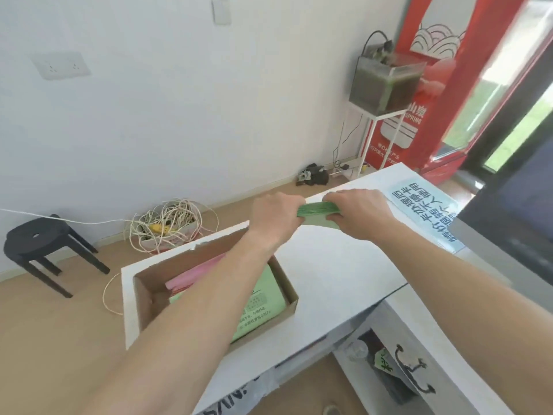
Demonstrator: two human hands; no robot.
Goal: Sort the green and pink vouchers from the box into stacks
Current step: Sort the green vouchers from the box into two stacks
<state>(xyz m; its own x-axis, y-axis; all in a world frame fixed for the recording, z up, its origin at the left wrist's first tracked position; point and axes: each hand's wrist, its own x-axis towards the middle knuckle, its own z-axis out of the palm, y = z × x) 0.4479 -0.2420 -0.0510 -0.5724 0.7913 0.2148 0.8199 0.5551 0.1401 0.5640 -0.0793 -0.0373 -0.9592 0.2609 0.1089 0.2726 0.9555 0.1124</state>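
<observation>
Both hands out over the far part of the white table (329,274), closed on one stack of green vouchers (317,209) from opposite ends. Left hand (276,215) curled tight round the stack's left end, knuckles up, fingers wrapped under and hidden. Right hand (360,212) clamped on the right end, thumb side on top, fingertips tucked beneath. Stack held edge-on between the two hands, its lower edge at or just above the tabletop; contact impossible to tell.

Below the left forearm, nearer the body, an open cardboard box (288,287) on the table, partly crossed by that arm. Inside it, pink vouchers (194,274) toward the left wall, and green vouchers in the box (263,298) with printed text lying flat toward the right wall.

Just beyond the right hand, a pale blue printed sheet (425,205) flat on the table. Further right of that hand, a dark monitor (514,223).

Past the left hand, off the table on the floor: a tangle of pale cord (167,226) in a small carton, and further left a black stool (42,238). Beyond both hands near the wall, a murky fish tank (386,82) on a white stand.
</observation>
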